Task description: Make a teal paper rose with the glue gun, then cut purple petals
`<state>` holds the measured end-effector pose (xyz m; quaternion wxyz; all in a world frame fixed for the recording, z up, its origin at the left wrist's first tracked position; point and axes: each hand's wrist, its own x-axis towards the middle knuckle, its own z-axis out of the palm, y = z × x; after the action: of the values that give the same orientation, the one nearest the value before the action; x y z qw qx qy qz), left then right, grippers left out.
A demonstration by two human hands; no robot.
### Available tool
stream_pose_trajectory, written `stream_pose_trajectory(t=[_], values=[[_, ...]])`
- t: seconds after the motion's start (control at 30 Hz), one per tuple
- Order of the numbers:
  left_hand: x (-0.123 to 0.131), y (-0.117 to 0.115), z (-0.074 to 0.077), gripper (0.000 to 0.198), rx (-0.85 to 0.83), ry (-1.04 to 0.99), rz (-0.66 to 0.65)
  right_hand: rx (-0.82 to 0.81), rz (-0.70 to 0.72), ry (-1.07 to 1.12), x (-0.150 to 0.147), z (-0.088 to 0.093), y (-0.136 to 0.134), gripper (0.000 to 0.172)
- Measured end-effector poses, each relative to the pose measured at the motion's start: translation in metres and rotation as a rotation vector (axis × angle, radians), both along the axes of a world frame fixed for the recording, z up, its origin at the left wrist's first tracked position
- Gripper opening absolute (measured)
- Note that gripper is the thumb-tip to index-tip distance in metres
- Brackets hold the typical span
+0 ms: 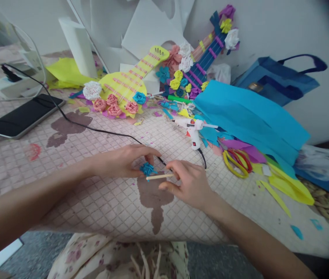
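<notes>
Between the thumb and fingers of my left hand is a small blue crepe paper flower, its curled strips facing up. My right hand pinches a thin pale wooden stick that points left, its tip beside the flower's lower edge. Whether the tip touches the paper, I cannot tell. A white glue gun lies on the table beyond my right hand. Its black cord runs behind both hands.
A yellow paper guitar and a dark blue one with paper flowers lean at the back. Scissors, blue paper and yellow scraps lie to the right. A phone and a power strip are at left.
</notes>
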<state>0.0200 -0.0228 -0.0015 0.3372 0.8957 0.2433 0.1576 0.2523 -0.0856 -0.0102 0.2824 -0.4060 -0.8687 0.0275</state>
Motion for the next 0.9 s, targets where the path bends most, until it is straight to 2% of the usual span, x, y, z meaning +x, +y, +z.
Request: stream_pose_trajectory(t=[0.07, 0.17, 0.4, 0.63, 0.9], values=[[0.002, -0.0027, 0.0015, 0.048, -0.017, 0.004, -0.026, -0.021, -0.003, -0.027, -0.0014, -0.0003, -0.0001, 0.05], [0.0031, -0.0044, 0.0017, 0.045, -0.029, 0.004, -0.054, -0.057, -0.003, -0.033, -0.0018, 0.0004, -0.0004, 0.048], [0.0017, -0.0031, -0.0039, 0.049, 0.011, 0.013, -0.077, -0.185, -0.049, -0.022, 0.0015, 0.0023, 0.0012, 0.027], [0.0032, -0.0036, -0.0034, 0.04, -0.006, 0.009, -0.108, -0.217, 0.073, -0.07, 0.0004, -0.0034, 0.0029, 0.022], [0.0066, -0.0064, 0.004, 0.04, 0.005, 0.013, -0.13, -0.235, 0.077, -0.053, 0.0007, -0.0045, 0.0036, 0.02]])
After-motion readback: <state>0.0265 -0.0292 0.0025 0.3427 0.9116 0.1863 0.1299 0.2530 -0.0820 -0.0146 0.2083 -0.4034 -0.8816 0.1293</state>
